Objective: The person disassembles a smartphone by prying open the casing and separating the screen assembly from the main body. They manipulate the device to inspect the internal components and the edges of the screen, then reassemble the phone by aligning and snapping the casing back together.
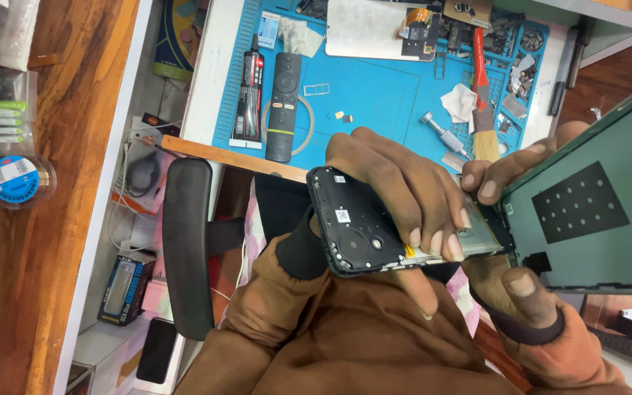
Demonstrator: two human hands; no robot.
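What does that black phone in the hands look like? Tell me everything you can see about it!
The black phone body is opened up, its back cover off, showing a dark plastic inner frame with round camera holes, small white stickers and a bit of yellow at its lower edge. It is held tilted above the person's lap, in front of the blue work mat. The left hand wraps over its top, fingers curled on its edge. The right hand holds the far end, where the dark green screen panel swings away.

We are looking at a phone repair workshop: a blue repair mat [374, 95], brush [483, 110], glue tube [250, 91] and loose parts are crowding the worktop [202, 88].
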